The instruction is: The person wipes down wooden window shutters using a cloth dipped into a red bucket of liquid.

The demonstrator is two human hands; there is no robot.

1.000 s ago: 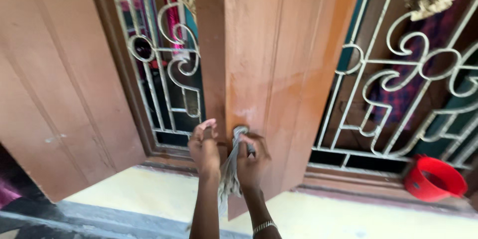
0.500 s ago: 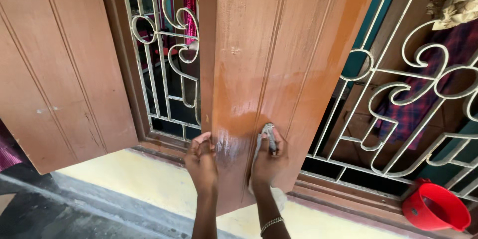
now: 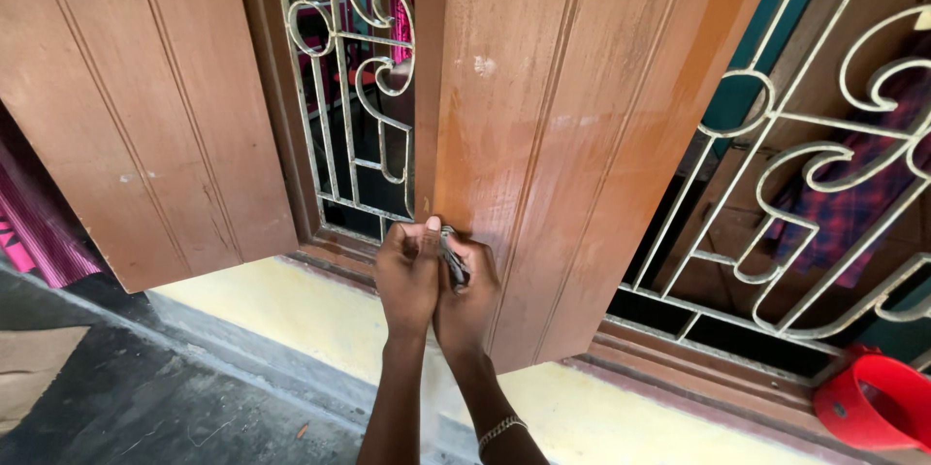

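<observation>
Both hands meet low on the edge of the reddish-brown grooved wooden shutter (image 3: 572, 135), which stands swung out between two window openings. The left hand (image 3: 407, 276) is closed around the shutter's near edge, thumb up at the corner, apparently to steady the leaf so it does not swing away under pressure. Touching it on its right, the right hand (image 3: 467, 295) is clenched on a bunched grey cleaning cloth (image 3: 452, 259), of which only a thin dark strip shows between the two hands, pressed against the wood right at the edge; a thin metal bracelet (image 3: 499, 429) circles that wrist. Behind the left hand and above it runs the white scrolled metal window grille (image 3: 354, 87), and further left hangs a second brown wooden shutter (image 3: 136, 106). Well off to the right of the right hand, a red plastic bucket (image 3: 878, 407) sits on the yellow sill ledge (image 3: 601, 416). Compared with half a second ago, the right hand has slid from the flat face of the shutter over to its edge, closing the gap to the left hand, the cloth is now far more hidden, and the wet patch is no longer plain.
</observation>
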